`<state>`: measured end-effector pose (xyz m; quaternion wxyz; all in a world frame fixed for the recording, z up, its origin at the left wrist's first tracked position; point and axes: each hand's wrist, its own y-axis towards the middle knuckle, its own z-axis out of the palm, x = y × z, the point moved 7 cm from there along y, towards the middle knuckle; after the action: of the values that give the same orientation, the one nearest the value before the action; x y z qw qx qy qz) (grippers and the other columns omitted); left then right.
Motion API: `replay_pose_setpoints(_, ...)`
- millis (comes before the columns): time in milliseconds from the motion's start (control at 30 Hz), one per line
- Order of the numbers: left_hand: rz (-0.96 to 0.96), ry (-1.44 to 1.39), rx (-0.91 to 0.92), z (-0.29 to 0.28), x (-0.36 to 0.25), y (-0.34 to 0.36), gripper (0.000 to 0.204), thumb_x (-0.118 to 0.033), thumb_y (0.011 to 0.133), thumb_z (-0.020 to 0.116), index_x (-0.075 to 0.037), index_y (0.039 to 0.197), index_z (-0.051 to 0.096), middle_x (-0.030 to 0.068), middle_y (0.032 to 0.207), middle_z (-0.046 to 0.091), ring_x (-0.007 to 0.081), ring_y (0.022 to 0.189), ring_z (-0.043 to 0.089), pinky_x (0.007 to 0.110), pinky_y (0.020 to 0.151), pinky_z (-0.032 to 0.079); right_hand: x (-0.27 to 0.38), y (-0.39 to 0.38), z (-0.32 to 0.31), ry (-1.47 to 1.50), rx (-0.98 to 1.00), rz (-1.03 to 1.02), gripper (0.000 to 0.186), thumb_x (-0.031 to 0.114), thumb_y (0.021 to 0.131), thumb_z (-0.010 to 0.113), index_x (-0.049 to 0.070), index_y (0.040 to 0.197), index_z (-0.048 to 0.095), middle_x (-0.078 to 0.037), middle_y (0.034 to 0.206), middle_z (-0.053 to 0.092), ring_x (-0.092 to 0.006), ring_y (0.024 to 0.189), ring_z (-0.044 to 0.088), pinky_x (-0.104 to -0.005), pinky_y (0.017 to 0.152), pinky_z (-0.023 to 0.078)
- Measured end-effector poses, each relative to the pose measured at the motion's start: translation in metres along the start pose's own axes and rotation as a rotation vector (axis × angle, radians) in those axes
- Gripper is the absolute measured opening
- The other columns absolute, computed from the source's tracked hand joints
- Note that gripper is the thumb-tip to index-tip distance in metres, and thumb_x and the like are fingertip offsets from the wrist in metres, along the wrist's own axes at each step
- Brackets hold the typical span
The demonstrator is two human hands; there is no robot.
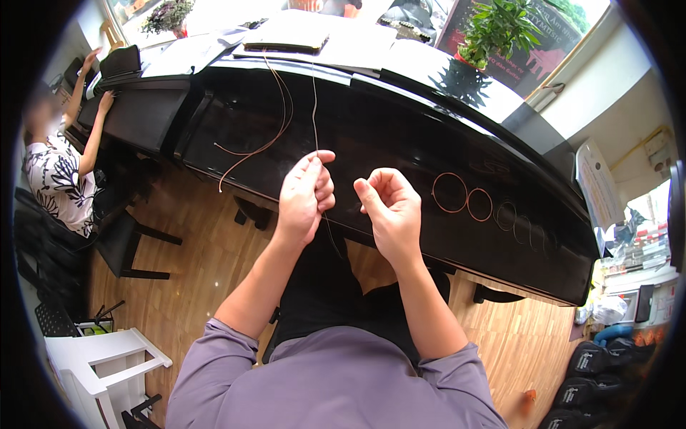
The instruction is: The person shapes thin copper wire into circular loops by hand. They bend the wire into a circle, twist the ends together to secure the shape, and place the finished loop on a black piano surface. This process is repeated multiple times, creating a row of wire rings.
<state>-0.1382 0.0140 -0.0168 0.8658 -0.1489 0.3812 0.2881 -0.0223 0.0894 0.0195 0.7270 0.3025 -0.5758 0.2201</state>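
Note:
A thin, light-coloured wire string (pixel 315 114) runs from the back of the shiny black surface down to my left hand (pixel 304 204). My left thumb and fingers pinch it, and its lower end hangs below the hand. To the right, my right hand (pixel 396 218) is closed, thumb against curled fingers; whatever may be between them is hidden. Left of my hands, copper-coloured strings (pixel 287 118) hang in a loose bend over the black surface. On the right lie a copper coil (pixel 449 173) and a smaller one beside it, then several thin silvery coils (pixel 506 203).
The black piano-like furniture (pixel 371 129) spans the view. Papers (pixel 189 53), a dark-edged book (pixel 286 41) and a potted plant (pixel 500 32) stand behind. A person (pixel 61 168) sits at left near a black chair (pixel 121 243). Black bags (pixel 589 390) lie lower right.

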Motion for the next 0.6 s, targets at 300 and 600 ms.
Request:
replay_pose_setpoints(300,-0.079,0.097,0.091,-0.006,0.032,-0.012,0.021,-0.022,0.101,0.043,-0.006,0.097,0.056,-0.0054,0.067,0.045,0.0026,0.055,0.039,0.018,0.048,0.034,-0.043,0.048,0.035,-0.096,0.222,0.178,0.021,0.017,0.094,0.057,-0.002,0.099,0.062,-0.004,0.085,0.063,-0.0074,0.078,0.057,-0.0228,0.070,0.048)
replay_pose_setpoints(600,-0.022,0.483,0.223,-0.002,0.029,-0.026,0.023,-0.017,0.100,0.043,-0.001,0.097,0.060,-0.0004,0.072,0.058,0.0055,0.066,0.054,0.020,0.062,0.045,-0.014,0.036,0.024,0.048,0.177,0.149,0.023,0.022,0.096,0.054,0.003,0.094,0.066,-0.002,0.075,0.062,-0.0069,0.068,0.055,-0.0211,0.064,0.045)
